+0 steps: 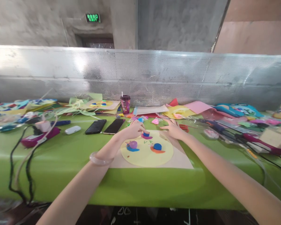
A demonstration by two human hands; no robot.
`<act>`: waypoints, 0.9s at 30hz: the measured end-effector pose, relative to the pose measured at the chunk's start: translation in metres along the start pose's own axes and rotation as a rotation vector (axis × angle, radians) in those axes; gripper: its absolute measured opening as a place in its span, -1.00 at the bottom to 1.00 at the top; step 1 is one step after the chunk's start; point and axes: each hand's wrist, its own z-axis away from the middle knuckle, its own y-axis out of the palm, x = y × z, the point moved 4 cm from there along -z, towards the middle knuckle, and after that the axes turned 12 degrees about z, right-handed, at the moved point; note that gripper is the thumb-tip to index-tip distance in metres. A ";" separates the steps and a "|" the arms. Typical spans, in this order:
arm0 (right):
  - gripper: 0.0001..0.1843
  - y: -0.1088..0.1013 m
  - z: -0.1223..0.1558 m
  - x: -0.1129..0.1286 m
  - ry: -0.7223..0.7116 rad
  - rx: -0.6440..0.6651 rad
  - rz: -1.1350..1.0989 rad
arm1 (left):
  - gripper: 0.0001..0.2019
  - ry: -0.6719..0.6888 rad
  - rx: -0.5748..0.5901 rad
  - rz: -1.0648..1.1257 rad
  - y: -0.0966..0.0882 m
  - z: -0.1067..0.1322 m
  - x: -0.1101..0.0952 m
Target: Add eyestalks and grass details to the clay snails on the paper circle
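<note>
A yellow paper disc (147, 153) lies on a beige sheet (178, 161) on the green table. Three small snail shapes are stuck on it: a purple one (132, 145), a blue and orange one (157, 147) and a blue and magenta one (146, 135) at the far edge. My left hand (134, 128) is curled, its fingertips pressing on the blue and magenta snail. My right hand (173, 128) lies flat with fingers spread on the beige sheet's far right corner. A pale bangle (100, 159) sits on my left wrist.
Two dark phones (96, 126) (114, 126) and a white case (72, 129) lie left of the sheet. A purple tumbler (125, 104) stands behind. Coloured paper scraps (178, 111), glue guns (259, 140) and black cables (21, 168) crowd both sides. A perforated metal panel (154, 75) backs the table.
</note>
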 end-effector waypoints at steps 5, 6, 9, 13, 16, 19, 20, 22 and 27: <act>-0.47 0.002 0.000 -0.005 0.034 -0.005 0.000 | -0.54 -0.003 -0.003 -0.004 0.000 0.000 0.001; -0.47 0.003 -0.001 -0.005 0.032 -0.006 0.003 | -0.54 -0.001 -0.003 -0.005 0.000 0.000 0.001; -0.45 0.003 -0.001 -0.004 0.012 -0.003 0.013 | -0.51 0.004 -0.003 -0.008 0.000 0.000 0.001; -0.52 0.000 0.000 -0.002 -0.007 -0.012 0.033 | -0.50 0.011 0.000 -0.010 0.000 0.000 0.001; -0.57 -0.003 0.002 0.001 -0.022 -0.025 0.052 | -0.50 0.014 -0.003 -0.013 0.000 0.000 0.001; -0.54 -0.004 0.002 0.005 -0.049 -0.022 0.069 | -0.50 0.012 -0.002 -0.018 0.000 -0.001 0.002; -0.53 -0.004 0.002 0.005 -0.054 -0.020 0.073 | -0.50 0.011 -0.002 -0.019 0.000 -0.001 0.002; -0.55 -0.004 0.002 0.005 -0.055 -0.020 0.077 | -0.51 0.011 -0.001 -0.018 0.000 -0.001 0.002; -0.60 -0.006 0.003 0.002 -0.037 -0.020 0.078 | -0.54 0.006 0.002 -0.018 -0.001 0.000 0.000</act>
